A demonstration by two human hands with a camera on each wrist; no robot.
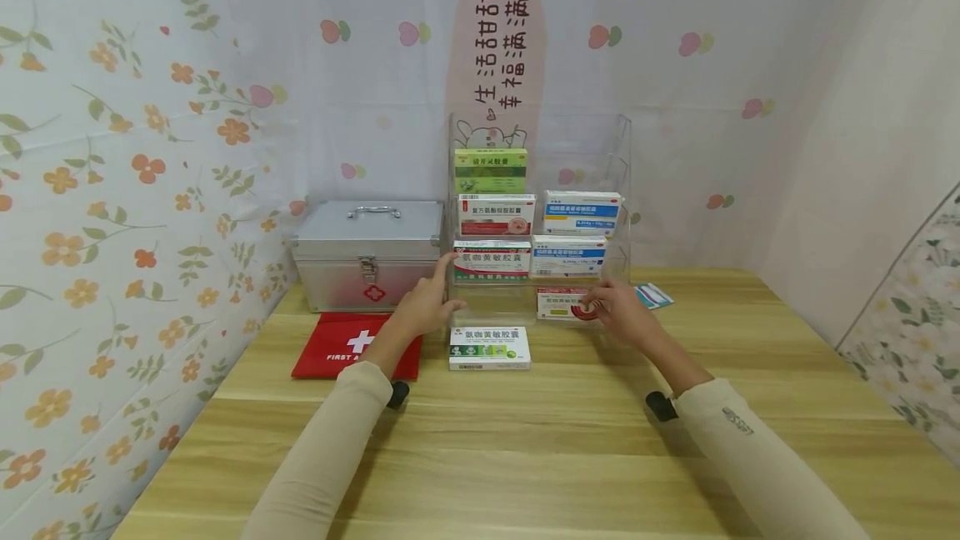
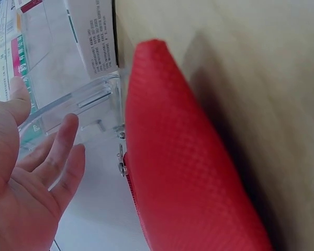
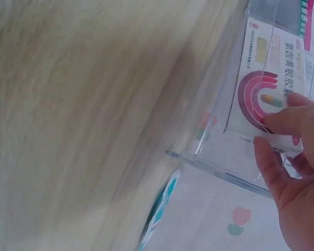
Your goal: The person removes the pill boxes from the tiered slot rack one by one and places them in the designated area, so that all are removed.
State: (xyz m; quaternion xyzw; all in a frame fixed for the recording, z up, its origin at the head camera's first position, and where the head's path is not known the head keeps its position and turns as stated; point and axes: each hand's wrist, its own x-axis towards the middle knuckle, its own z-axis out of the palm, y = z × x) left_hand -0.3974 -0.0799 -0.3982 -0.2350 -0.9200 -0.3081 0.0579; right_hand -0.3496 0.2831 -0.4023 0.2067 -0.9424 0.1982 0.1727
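A clear acrylic rack [image 1: 615,136] holds several medicine boxes in tiers. My right hand [image 1: 628,313] is at its bottom right tier, pinching the right end of a white and red medicine box [image 1: 557,304]. In the right wrist view, a digit lies on the front of that box [image 3: 256,78], over its red arc print. My left hand [image 1: 426,304] is at the rack's left side, fingers extended, beside a green and white box [image 1: 492,260]; whether it touches the rack is unclear. In the left wrist view, the left hand [image 2: 36,172] holds nothing.
A white and green box [image 1: 490,348] lies before the rack. Left of it are a red first-aid pouch [image 1: 330,340] and a silver case [image 1: 367,240]. A teal and white packet [image 1: 656,296] lies right of the rack. A patterned curtain [image 1: 360,65] hangs behind.
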